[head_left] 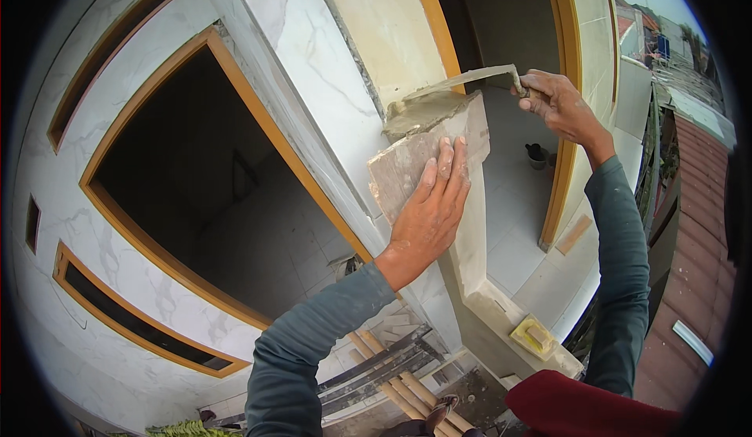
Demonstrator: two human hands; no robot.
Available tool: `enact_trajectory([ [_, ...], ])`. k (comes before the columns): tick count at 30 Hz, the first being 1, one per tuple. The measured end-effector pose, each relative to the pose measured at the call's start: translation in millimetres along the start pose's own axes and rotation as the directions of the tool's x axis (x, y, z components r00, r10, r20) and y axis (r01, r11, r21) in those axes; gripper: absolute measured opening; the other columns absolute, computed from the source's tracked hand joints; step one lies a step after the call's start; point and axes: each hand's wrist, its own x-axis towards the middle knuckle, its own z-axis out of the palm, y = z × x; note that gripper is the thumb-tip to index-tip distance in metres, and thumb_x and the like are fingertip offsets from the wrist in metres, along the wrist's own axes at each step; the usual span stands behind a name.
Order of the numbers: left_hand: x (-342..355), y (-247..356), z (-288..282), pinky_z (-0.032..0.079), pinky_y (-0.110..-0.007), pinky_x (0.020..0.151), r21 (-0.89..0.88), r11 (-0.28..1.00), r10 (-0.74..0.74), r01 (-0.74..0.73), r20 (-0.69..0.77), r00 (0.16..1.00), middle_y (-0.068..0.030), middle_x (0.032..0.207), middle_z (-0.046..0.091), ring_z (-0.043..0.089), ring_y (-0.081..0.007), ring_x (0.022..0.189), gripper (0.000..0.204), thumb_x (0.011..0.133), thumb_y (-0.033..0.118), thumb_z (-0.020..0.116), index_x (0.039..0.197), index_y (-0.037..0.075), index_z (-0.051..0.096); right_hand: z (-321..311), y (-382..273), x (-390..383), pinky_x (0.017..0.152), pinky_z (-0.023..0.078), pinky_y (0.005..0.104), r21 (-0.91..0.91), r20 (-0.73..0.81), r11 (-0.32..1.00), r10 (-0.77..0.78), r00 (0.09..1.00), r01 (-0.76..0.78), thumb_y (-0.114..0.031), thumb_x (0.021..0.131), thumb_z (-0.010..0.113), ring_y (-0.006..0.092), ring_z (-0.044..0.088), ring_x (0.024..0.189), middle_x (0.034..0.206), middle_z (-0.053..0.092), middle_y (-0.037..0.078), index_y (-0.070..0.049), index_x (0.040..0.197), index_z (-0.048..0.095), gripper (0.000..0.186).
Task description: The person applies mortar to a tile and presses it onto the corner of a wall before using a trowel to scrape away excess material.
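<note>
Left hand [433, 208] flat against board [401, 172], fingers slightly apart; right hand [562, 110] fingers clamped on trowel [475, 77]. Board may slip, mortar [431, 114] drop, if trowel pushes too hard.

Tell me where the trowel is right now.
In the head view, the trowel is at upper centre, gripped by the right hand and reaching left to the grey mortar, above the left hand.

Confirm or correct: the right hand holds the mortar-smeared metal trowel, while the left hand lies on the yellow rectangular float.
Wrong: the head view shows the left hand on a flat greyish panel. The right hand does hold the trowel.
</note>
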Motion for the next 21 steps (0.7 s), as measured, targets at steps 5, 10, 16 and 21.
enact_trajectory([
  [5, 0.8, 0.8, 1.4, 0.033, -0.039, 0.116, -0.071, 0.997, -0.042, 0.037, -0.063, 0.997, -0.0218, 0.161, 0.040, 0.040, -0.0360, 0.147, 0.039, 0.096, 0.022, 0.053, 0.127, 0.002, 0.066, 20.2, 11.4, 6.1, 0.080, 0.049, 0.0411, -0.101, -0.093, 0.990, -0.108, 0.990, 0.098, -0.006, 0.091, 0.071, 0.0334, 0.058, 0.083, 0.093, 0.064, 0.014, 0.003, 0.106, 0.065, 0.019],
  [10, 2.4, 2.6, 1.8, 0.032, -0.040, 0.117, -0.086, 0.995, -0.046, 0.041, -0.056, 0.997, -0.0212, 0.162, 0.039, 0.039, -0.0359, 0.148, 0.039, 0.095, 0.021, 0.053, 0.127, 0.003, 0.066, 0.7, 16.6, -12.7, 0.079, 0.050, 0.0417, -0.192, -0.063, 0.978, -0.098, 0.993, 0.084, -0.005, 0.090, 0.072, 0.0323, 0.059, 0.081, 0.091, 0.063, 0.013, 0.002, 0.104, 0.064, 0.018],
  [16, 0.5, 2.1, -0.3, 0.031, -0.042, 0.118, -0.126, 0.991, -0.048, 0.044, -0.032, 0.998, -0.0212, 0.161, 0.040, 0.038, -0.0367, 0.148, 0.039, 0.095, 0.022, 0.053, 0.127, 0.003, 0.066, -20.1, -3.3, -22.3, 0.083, 0.051, 0.0407, 0.013, 0.049, 1.000, -0.003, 0.999, 0.002, -0.029, 0.092, 0.075, 0.0273, 0.059, 0.085, 0.091, 0.061, 0.010, -0.004, 0.101, 0.069, 0.028],
  [21, 1.1, 1.2, 1.6, 0.031, -0.040, 0.118, -0.089, 0.995, -0.056, 0.050, -0.064, 0.996, -0.0217, 0.161, 0.040, 0.037, -0.0368, 0.149, 0.040, 0.097, 0.023, 0.052, 0.129, 0.003, 0.065, 12.2, -12.7, 3.1, 0.090, 0.048, 0.0435, -0.275, -0.013, 0.956, -0.107, 0.994, 0.100, -0.027, 0.092, 0.074, 0.0307, 0.060, 0.095, 0.102, 0.066, 0.010, -0.005, 0.111, 0.069, 0.029],
])
